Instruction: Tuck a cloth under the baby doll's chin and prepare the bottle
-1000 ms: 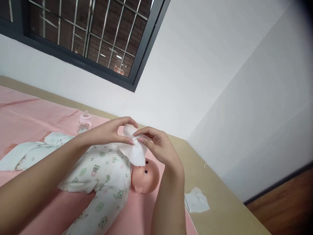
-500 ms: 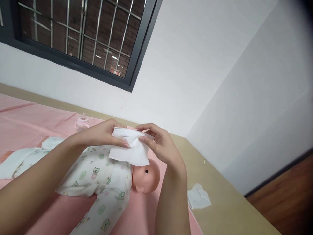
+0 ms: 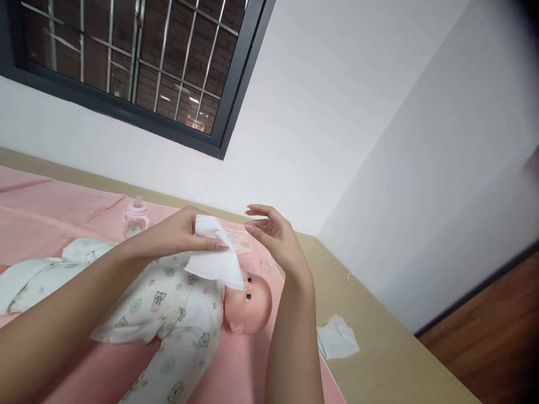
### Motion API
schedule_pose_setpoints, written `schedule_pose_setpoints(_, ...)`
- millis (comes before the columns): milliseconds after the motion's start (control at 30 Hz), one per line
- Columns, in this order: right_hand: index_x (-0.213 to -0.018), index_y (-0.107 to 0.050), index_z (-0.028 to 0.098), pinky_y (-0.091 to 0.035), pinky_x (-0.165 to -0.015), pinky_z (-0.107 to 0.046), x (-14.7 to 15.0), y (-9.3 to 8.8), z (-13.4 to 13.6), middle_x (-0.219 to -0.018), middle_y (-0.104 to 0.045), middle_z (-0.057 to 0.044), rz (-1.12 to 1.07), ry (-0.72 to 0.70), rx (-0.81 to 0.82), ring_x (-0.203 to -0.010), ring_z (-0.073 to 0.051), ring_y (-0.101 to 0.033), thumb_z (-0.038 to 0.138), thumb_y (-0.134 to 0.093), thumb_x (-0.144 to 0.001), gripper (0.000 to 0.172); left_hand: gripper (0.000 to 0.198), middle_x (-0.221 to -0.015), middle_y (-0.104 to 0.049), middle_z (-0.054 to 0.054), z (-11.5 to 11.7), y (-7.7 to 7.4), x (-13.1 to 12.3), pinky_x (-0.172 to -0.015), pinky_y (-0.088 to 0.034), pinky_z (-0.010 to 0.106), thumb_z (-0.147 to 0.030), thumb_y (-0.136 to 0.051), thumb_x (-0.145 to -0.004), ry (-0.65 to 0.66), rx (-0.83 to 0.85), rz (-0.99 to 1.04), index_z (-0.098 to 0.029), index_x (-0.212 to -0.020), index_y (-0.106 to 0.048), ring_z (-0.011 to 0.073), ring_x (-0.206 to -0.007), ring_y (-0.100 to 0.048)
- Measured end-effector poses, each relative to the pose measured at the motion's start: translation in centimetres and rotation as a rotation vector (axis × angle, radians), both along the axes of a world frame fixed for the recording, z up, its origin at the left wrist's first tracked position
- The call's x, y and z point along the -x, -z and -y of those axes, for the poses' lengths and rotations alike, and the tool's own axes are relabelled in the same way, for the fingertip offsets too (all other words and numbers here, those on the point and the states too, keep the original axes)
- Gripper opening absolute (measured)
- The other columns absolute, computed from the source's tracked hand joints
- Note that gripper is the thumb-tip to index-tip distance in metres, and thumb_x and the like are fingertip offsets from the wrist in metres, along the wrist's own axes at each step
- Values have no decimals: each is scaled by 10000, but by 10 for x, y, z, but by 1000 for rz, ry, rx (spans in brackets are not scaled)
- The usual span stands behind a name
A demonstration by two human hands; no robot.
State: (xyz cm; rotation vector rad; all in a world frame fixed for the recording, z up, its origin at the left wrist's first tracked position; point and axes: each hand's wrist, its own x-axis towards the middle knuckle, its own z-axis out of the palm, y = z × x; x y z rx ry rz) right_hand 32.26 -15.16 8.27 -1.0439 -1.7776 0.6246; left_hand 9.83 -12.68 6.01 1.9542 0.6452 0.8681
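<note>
- I see the doll (image 3: 185,314) lying on the sheet (image 3: 50,213), which is spread over the table (image 3: 387,359).
- The baby bottle (image 3: 135,216) stands behind the doll, on the sheet.
- A crumpled tissue (image 3: 337,341) lies to the right of the doll's head, on the bare table.
- The wipe (image 3: 214,264), in my left hand (image 3: 181,238), hangs above the doll's chest.
- My right hand (image 3: 273,241) is above the doll's head, apart from the wipe.

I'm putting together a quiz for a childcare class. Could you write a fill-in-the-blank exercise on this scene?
1. The white wipe above the doll is pinched in the person's ___.
2. The right hand is open, apart from the wipe, and holds ___.
3. The doll lies on its back on a sheet coloured ___.

Missing words: left hand; nothing; pink.
</note>
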Motion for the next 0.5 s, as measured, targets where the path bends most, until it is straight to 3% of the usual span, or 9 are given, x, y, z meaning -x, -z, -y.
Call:
schedule_pose_setpoints(200,-1109,-602,216,-466,-892,-324,-40,30,-41,-1094,-631,-59,-98,-13,177,-953,-153,-606,359,-710,-748,403,288,-684,-568,-12,-3,23,-29,-514,-352,216,-432,-649,-733,94,15,-181,-154,-703,-582,147,-636,-529)
schedule_pose_setpoints(367,-1128,-597,220,-446,-961,-385,-69,81,-71,-1146,-625,-81,-138,-118,497,-975,-183,-632,395,-737,-718,467,323,-694,-529,-13,1,37,-47,-483,-290,244,-471,-628,-686,-64,-101,-426,-168,-707,-520,159,-626,-497)
schedule_pose_setpoints(500,-1172,-577,228,-426,-995,-395,-78,119,-79,-1191,-630,-92,-245,-272,672,-1019,-198,-637,416,-757,-698,541,284,-667,-511,-17,6,40,-52,-466,-262,258,-436,-588,-685,-77,-138,-504,-186,-675,-452,160,-591,-485)
